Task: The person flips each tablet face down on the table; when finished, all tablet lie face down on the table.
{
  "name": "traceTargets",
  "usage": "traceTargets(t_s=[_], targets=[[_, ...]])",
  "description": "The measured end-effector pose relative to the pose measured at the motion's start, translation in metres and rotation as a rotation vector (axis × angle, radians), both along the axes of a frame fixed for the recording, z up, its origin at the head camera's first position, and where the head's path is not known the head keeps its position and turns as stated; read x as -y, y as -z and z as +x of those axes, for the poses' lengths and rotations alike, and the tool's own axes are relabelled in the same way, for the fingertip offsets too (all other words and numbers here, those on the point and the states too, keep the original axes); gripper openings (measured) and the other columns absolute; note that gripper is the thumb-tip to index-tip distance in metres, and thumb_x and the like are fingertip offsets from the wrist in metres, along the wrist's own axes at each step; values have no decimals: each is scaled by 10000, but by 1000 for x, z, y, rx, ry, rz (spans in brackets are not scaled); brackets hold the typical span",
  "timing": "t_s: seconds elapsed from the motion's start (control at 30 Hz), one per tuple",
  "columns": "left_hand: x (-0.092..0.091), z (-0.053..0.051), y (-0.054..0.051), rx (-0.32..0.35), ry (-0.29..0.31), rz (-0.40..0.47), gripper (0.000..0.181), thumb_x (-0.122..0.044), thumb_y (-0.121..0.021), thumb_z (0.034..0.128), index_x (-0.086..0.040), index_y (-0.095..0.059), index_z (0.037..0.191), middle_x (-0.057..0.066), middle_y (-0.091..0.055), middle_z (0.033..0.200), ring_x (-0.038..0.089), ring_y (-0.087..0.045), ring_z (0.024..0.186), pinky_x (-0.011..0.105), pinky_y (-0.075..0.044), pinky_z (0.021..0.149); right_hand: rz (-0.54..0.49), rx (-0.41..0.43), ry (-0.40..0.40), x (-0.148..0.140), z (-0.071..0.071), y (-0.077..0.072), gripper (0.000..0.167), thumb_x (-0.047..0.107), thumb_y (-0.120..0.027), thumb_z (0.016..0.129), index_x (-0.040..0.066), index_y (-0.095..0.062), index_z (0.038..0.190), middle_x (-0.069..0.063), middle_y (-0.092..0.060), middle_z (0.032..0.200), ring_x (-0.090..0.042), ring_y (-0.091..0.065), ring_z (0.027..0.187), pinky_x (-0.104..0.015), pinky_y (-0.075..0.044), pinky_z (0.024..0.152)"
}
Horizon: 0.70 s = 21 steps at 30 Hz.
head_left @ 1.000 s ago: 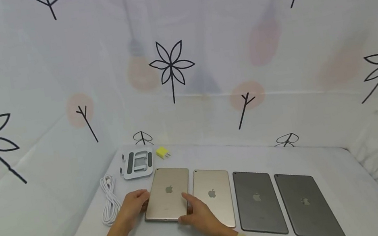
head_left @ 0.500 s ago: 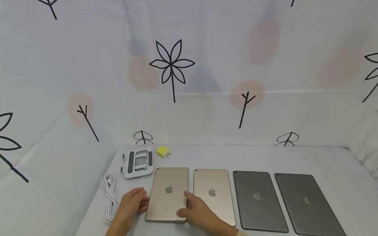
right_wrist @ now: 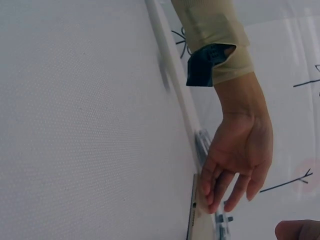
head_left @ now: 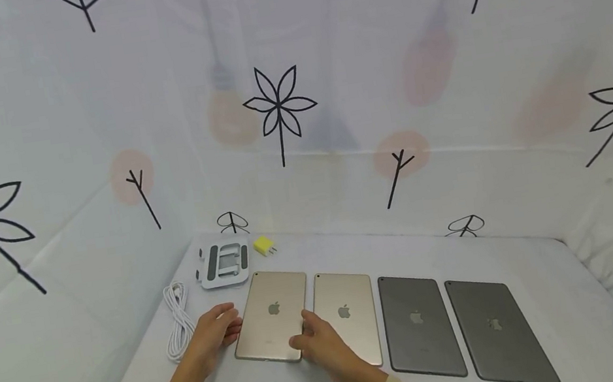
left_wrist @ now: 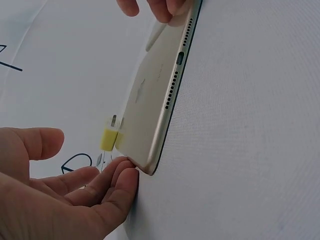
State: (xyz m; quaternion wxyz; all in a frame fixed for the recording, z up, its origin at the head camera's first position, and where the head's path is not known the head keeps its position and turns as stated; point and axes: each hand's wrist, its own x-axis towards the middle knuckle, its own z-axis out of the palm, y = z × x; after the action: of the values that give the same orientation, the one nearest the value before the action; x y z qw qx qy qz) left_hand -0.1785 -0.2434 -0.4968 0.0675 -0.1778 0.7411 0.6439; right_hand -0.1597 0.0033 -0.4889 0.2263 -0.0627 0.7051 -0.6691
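Observation:
In the head view a gold tablet [head_left: 273,315] lies back up, leftmost in a row of tablets. My left hand [head_left: 214,335] is at its left edge, thumb raised off it; in the left wrist view, fingertips of the left hand [left_wrist: 82,195] touch the tablet's corner [left_wrist: 142,150]. My right hand [head_left: 325,348] is at the lower right side, thumb by the lower corner and fingers along the right edge. Only some fingertips of the right hand show at the top of the left wrist view. A second gold tablet [head_left: 348,310] lies partly behind the right hand.
Two dark grey tablets [head_left: 422,329] lie farther right. Beyond the left hand are a coiled white cable [head_left: 179,322], a white and grey folding stand [head_left: 223,264] and a yellow charger plug [head_left: 263,246]. A patterned white cloth hangs behind the white table [head_left: 566,297].
My left hand has loosened, its fingers shifting slightly left and its thumb lifting from the tablet's edge. The right thumb has moved slightly toward the tablet's lower right corner. The tablets stay almost in place.

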Motion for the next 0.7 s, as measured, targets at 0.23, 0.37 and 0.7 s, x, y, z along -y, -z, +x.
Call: traceTargets(t_s=[0.23, 0.37, 0.7], targets=[[-2, 0, 0, -8, 20, -21, 515, -191, -511, 1044, 60, -426, 1485, 193, -659, 1146, 195, -640, 976, 298, -556, 843, 21, -26, 35, -8, 2, -3, 789, 144, -638, 935, -71, -228, 1573, -373, -219, 1595, -575, -315, 1422, -662, -384, 1089], [-1, -1, 0, -13, 31, -28, 527, -196, -513, 1042, 59, -415, 1492, 210, -651, 1168, 213, -642, 1000, 308, -553, 855, 16, -41, 63, -20, 3, -9, 772, 158, -637, 951, -61, -236, 1574, -349, -227, 1605, -562, -311, 1433, -649, -403, 1084], [0, -1, -3, -5, 23, -104, 538, -219, -519, 1037, 28, -419, 1504, 221, -615, 1226, 238, -627, 1023, 319, -558, 848, -27, -165, 179, -92, -1, -18, 755, 209, -609, 996, -34, -204, 1585, -320, -214, 1621, -518, -347, 1434, -605, -352, 1150]])
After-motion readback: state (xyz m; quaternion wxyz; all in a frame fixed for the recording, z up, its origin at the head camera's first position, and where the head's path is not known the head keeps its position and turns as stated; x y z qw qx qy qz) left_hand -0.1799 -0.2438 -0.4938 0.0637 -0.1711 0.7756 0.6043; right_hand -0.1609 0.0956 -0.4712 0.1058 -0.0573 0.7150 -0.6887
